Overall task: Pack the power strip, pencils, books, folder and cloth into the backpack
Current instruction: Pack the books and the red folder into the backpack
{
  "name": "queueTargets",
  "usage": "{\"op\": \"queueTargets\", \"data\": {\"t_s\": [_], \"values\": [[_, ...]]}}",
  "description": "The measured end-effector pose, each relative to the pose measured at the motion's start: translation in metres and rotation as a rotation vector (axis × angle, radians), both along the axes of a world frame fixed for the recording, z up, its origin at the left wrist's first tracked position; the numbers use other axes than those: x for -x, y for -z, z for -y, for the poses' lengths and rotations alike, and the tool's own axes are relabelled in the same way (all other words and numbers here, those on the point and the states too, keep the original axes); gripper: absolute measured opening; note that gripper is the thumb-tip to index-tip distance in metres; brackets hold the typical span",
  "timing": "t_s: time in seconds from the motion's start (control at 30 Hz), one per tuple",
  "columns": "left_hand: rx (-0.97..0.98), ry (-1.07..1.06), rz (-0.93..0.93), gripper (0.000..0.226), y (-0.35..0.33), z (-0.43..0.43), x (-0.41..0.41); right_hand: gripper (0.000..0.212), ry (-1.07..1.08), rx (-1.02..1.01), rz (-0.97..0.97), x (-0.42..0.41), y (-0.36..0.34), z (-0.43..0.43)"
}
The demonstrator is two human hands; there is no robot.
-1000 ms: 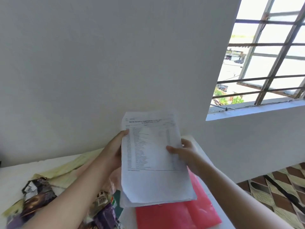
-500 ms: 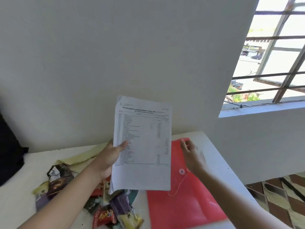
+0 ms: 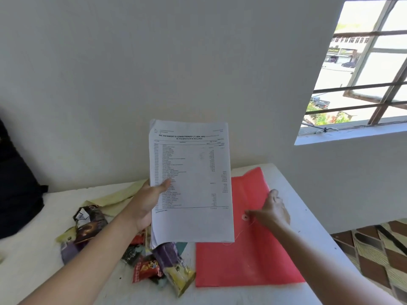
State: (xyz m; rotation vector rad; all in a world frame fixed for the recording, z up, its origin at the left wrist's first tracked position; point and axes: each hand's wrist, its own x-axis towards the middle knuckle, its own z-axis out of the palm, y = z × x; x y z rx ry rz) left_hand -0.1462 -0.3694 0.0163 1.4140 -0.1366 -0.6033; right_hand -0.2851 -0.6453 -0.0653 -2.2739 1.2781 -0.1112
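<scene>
At the far left a black backpack (image 3: pixel 16 186) is standing against the wall on the white counter (image 3: pixel 312 219). Just to its right, crumpled snack wrappers (image 3: pixel 88 223) are lying beside a pale yellow cloth (image 3: pixel 114 197), which is stretching along the back of the counter toward the wall. The left hand (image 3: pixel 146 203) is reaching over these and holding a stack of printed papers (image 3: pixel 191 183) upright above the counter; its grip is closing on the stack's left edge, thumb on the printed front and fingers hidden behind. More snack packets (image 3: pixel 163 267) are lying below the papers' bottom edge. To the right, the red folder (image 3: pixel 248 260) is lying flat on the counter, its left edge partly hidden behind the papers. The right hand (image 3: pixel 273 211) is resting on the folder, its grip narrow, fingertips pinching the thin string (image 3: pixel 239 235) at the round clasp (image 3: pixel 244 217). A barred window (image 3: pixel 363 73) is letting in daylight at the far right.
</scene>
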Motion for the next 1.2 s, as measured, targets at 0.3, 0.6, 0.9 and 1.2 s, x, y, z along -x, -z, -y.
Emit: {"op": "queueTargets", "data": {"t_s": [0.3, 0.6, 0.9, 1.2], "values": [[0.052, -0.025, 0.133, 0.029, -0.030, 0.011, 0.007, 0.036, -0.112, 0.261, 0.431, -0.009, -0.076, -0.033], [0.124, -0.212, 0.337, 0.030, -0.111, -0.035, -0.018, 0.027, -0.126, 0.071, 1.016, -0.023, -0.191, -0.056], [-0.046, -0.228, 0.461, 0.028, -0.116, -0.122, -0.044, 0.018, -0.245, -1.062, 1.028, -0.089, -0.169, -0.132], [-0.394, -0.168, 0.182, 0.032, -0.007, -0.223, -0.068, 0.034, -0.396, -1.412, 0.638, -0.128, -0.092, -0.222]]}}
